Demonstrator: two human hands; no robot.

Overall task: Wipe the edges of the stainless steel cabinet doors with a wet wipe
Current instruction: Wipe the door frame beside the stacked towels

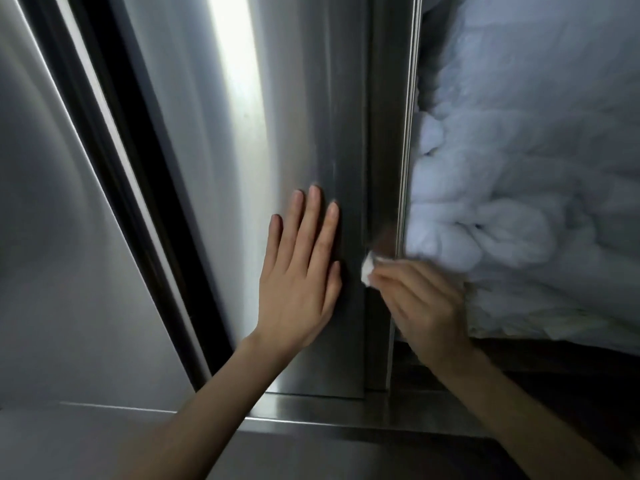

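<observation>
A stainless steel cabinet door point(298, 109) fills the middle of the head view, its right edge point(375, 188) running top to bottom. My left hand point(299, 271) lies flat on the door with straight fingers, just left of that edge. My right hand point(420, 303) pinches a small white wet wipe point(367, 268) and holds it against the door's edge at about the height of my left thumb. The right hand is blurred by motion.
Right of the edge the cabinet stands open, showing a bulky white mass point(519, 174) like frost or plastic bags. A second steel door point(59, 237) stands at the left, with a dark gap point(114, 161) between. A steel sill point(329, 414) runs below.
</observation>
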